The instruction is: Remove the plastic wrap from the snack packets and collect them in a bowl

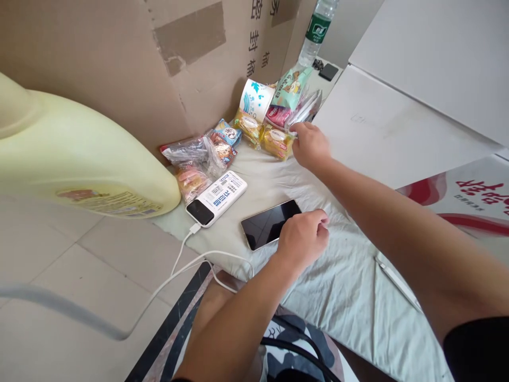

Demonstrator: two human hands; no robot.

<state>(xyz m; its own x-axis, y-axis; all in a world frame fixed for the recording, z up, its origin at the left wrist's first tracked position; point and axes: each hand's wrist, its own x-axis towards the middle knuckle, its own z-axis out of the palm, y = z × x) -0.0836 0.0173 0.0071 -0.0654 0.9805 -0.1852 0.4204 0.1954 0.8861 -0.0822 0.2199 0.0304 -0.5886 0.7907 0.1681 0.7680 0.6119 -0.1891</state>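
Note:
My left hand [302, 237] rests with curled fingers on the right end of a dark-screened phone [268, 224] lying on a pale sheet [345, 286]. My right hand [310, 146] reaches farther back and pinches the edge of a clear plastic packet [305, 110] beside yellow snack packs [276, 140]. Further snack packets [207, 154] lie to the left against a cardboard wall. A white power bank [217, 197] sits left of the phone with a white cable [186, 262] running from it.
A large pale yellow jug [71, 154] lies at the left on the tiled floor [79, 276]. Cardboard [119, 63] stands behind. A water bottle [317, 32] and a tissue roll [256, 98] stand at the back. White boards [417, 79] lie at the right.

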